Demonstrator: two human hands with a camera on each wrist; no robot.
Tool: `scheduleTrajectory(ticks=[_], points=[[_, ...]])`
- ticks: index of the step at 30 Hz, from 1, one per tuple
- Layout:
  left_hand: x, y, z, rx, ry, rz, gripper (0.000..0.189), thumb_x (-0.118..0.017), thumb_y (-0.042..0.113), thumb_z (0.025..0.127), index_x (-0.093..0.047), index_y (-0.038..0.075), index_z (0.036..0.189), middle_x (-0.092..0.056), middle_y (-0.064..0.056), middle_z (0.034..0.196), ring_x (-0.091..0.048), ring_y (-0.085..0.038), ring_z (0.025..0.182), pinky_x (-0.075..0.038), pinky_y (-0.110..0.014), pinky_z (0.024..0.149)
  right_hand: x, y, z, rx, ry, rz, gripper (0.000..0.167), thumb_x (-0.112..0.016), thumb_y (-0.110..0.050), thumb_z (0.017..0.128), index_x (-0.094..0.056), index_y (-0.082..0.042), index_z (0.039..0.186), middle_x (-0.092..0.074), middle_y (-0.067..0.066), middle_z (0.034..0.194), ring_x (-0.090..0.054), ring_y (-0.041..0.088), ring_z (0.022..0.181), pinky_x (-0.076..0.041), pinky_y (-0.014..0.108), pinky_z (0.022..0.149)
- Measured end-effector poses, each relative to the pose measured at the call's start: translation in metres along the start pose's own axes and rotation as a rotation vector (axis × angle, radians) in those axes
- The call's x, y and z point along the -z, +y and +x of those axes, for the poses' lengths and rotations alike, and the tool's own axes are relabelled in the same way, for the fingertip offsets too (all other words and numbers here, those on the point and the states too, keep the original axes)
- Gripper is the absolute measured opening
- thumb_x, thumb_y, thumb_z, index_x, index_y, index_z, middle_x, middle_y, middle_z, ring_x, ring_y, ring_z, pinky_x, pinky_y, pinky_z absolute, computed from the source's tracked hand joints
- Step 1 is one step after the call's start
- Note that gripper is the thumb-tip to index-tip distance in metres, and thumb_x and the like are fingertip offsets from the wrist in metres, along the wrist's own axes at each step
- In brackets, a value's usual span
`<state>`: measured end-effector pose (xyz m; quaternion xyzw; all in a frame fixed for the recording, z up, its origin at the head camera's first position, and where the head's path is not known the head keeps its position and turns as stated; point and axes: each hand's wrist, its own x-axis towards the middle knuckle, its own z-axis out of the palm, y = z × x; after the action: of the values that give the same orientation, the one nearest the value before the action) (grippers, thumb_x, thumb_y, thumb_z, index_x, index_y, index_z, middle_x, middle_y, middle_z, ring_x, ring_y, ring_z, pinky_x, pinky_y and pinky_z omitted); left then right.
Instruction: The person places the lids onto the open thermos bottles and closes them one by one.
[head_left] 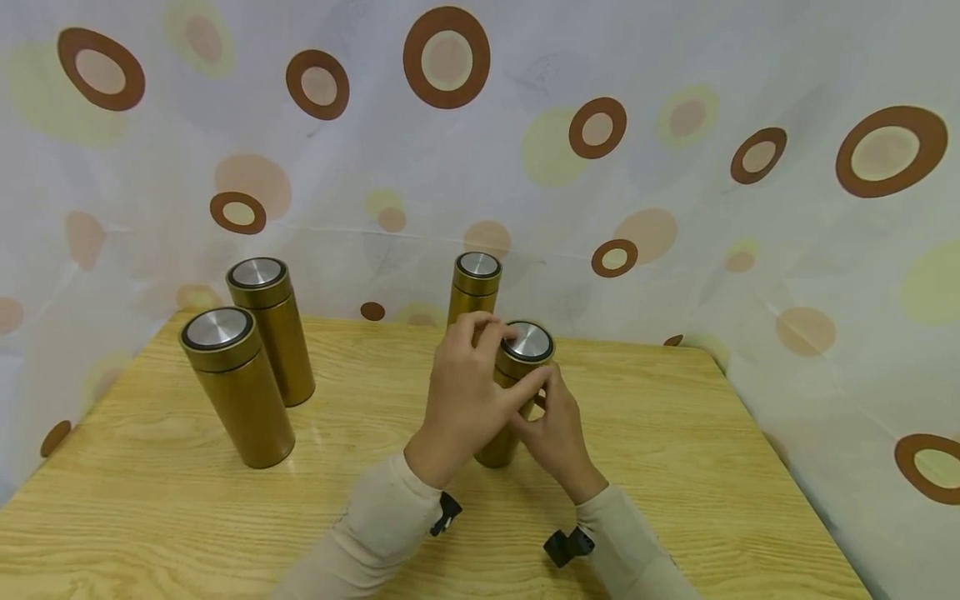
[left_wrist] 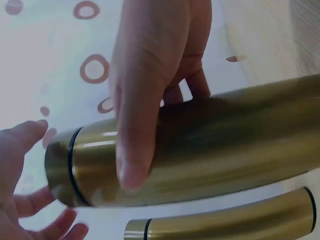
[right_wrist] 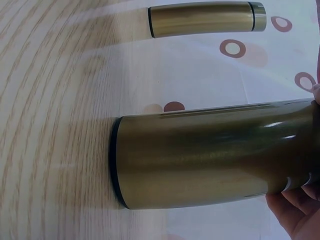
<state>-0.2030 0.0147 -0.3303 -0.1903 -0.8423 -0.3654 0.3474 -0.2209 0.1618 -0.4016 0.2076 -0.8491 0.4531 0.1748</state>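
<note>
A gold thermos bottle with a silver-topped lid stands upright on the wooden table. My right hand grips its upper body from the right; the thumb lies along the front in the left wrist view. Around the lid, my left hand has its fingers loosely spread, and the thumb stands slightly off the lid in the left wrist view. In the right wrist view the lid is cut off by the frame edge, while the bottle's black-rimmed base shows at the table.
Behind the held bottle stands a similar gold bottle, partly hidden by my left hand. Two more bottles stand at the left, one nearer and one farther back. A patterned curtain rises beyond the table.
</note>
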Motion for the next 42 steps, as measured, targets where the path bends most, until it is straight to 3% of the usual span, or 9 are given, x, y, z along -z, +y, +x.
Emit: scheduleTrajectory(ticks=[5,13,18,28,35,42], points=[[-0.013,0.002,-0.001,-0.016,0.052,0.095,0.055,-0.083,0.044,0.071,-0.06,0.006,0.103,-0.049,-0.011,0.103,-0.053,-0.022,0.09,-0.048,-0.037,0.079,-0.001,0.0,-0.001,0.005,0.002,0.028,0.064,-0.073,-0.007,0.083,-0.039,-0.003,0.136,-0.051,0.019,0.129,-0.055,0.037,0.115,-0.052,0.054,0.085],[-0.002,-0.005,0.003,-0.017,-0.08,-0.097,0.051,-0.083,0.031,0.075,-0.062,0.002,0.111,-0.049,-0.011,0.103,-0.059,-0.019,0.087,-0.054,-0.027,0.075,-0.001,-0.001,-0.001,-0.006,0.007,0.012,0.071,-0.077,-0.014,0.082,-0.035,-0.002,0.139,-0.053,0.018,0.127,-0.056,0.035,0.114,-0.052,0.053,0.087],[0.003,-0.009,0.003,-0.027,-0.12,-0.123,0.05,-0.081,0.029,0.077,-0.062,0.001,0.114,-0.051,-0.012,0.107,-0.06,-0.021,0.093,-0.055,-0.028,0.079,-0.001,-0.001,-0.001,-0.02,0.001,0.012,0.074,-0.077,-0.016,0.082,-0.034,-0.003,0.141,-0.052,0.017,0.128,-0.055,0.035,0.115,-0.051,0.053,0.087],[-0.003,-0.005,0.001,-0.016,-0.111,-0.134,0.05,-0.081,0.028,0.079,-0.058,0.001,0.113,-0.049,-0.016,0.12,-0.058,-0.025,0.105,-0.054,-0.034,0.086,-0.001,0.0,0.0,0.026,0.014,0.003,0.071,-0.077,-0.01,0.081,-0.037,-0.001,0.139,-0.054,0.019,0.127,-0.057,0.036,0.113,-0.053,0.051,0.085],[-0.015,-0.004,0.0,-0.009,-0.077,-0.078,0.053,-0.081,0.032,0.077,-0.055,0.002,0.112,-0.057,-0.013,0.108,-0.061,-0.02,0.098,-0.055,-0.03,0.079,0.001,0.001,0.001,0.057,0.006,-0.008,0.068,-0.075,-0.006,0.082,-0.037,0.0,0.138,-0.053,0.021,0.127,-0.057,0.038,0.114,-0.053,0.052,0.084],[-0.017,-0.011,0.001,-0.036,-0.027,-0.2,0.047,-0.083,0.027,0.075,-0.057,0.004,0.107,-0.062,-0.008,0.107,-0.061,-0.017,0.1,-0.054,-0.029,0.083,0.005,0.002,0.003,0.081,-0.008,-0.033,0.068,-0.077,-0.009,0.08,-0.04,0.0,0.137,-0.057,0.02,0.124,-0.059,0.036,0.11,-0.055,0.048,0.081]])
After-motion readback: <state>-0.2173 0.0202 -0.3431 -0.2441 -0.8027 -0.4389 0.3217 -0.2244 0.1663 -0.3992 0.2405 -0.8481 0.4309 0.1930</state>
